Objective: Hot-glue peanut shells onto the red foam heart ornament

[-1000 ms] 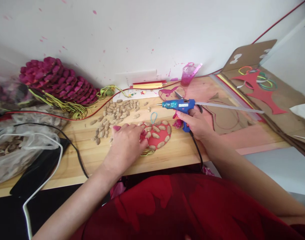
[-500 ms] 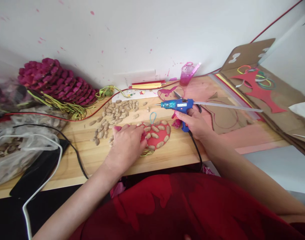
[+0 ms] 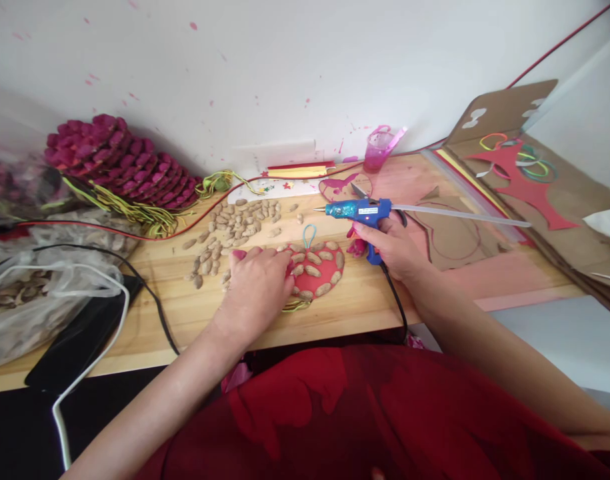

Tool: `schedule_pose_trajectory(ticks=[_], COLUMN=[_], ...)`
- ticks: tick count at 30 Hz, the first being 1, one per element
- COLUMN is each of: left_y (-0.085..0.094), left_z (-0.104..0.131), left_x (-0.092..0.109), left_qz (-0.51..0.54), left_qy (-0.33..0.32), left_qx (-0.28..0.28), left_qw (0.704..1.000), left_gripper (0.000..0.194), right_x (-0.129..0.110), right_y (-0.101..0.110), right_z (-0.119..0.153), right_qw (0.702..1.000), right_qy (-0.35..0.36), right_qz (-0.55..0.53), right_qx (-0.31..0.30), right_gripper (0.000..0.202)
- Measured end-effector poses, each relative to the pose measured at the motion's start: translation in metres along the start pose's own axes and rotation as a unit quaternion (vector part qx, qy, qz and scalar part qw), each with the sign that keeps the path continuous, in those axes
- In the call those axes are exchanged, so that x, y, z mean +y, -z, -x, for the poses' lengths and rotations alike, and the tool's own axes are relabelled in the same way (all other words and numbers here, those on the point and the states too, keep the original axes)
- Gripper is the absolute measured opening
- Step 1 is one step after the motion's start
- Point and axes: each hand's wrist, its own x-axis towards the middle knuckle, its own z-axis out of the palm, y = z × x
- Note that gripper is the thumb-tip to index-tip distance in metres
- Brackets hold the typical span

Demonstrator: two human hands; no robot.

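A red heart-shaped piece (image 3: 326,270) lies on the wooden table, with peanuts along its edge and more in its middle; a light blue loop (image 3: 309,236) stands out at its top. Over its left part is my left hand (image 3: 257,283), fingers bent and pressed down; what its fingertips hold, if anything, is hidden. My right hand (image 3: 392,248) grips a blue glue gun (image 3: 367,211) above the table, right of the heart, its nozzle pointing left and a long clear glue stick out of its back. Loose peanuts (image 3: 239,220) are spread behind my left hand.
Dark pink stacked pieces (image 3: 119,160) with yellow-green strings and a plastic bag of shells (image 3: 39,287) are at left. A pink cup (image 3: 379,152) stands by the wall. Cut cardboard (image 3: 455,230) and an open carton (image 3: 575,167) are at right. Cables cross the table's left side.
The whole view has shifted slightly, so everything appears a little farther right. Both hands keep nearly the same places relative to the heart and the glue gun.
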Motion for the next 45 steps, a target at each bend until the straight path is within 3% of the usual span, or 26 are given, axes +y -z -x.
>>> schedule_pose_trajectory(ticks=[13, 21, 45], left_y=[0.000, -0.004, -0.014], left_z=[0.000, 0.001, -0.006], left_x=[-0.001, -0.002, 0.007], left_qz=[-0.001, 0.055, 0.093], left_qy=[0.004, -0.026, -0.083], left_qx=[-0.008, 0.049, 0.081], left_qw=[1.000, 0.997, 0.989], left_gripper=[0.019, 0.011, 0.016], right_x=[-0.003, -0.001, 0.002], right_y=[-0.001, 0.001, 0.003], right_z=[0.002, 0.000, -0.001], right_qw=[1.000, 1.000, 1.000], right_qy=[-0.013, -0.014, -0.004], right_qz=[-0.009, -0.006, -0.009], right_qx=[-0.002, -0.004, -0.006], right_gripper=[0.037, 0.038, 0.039])
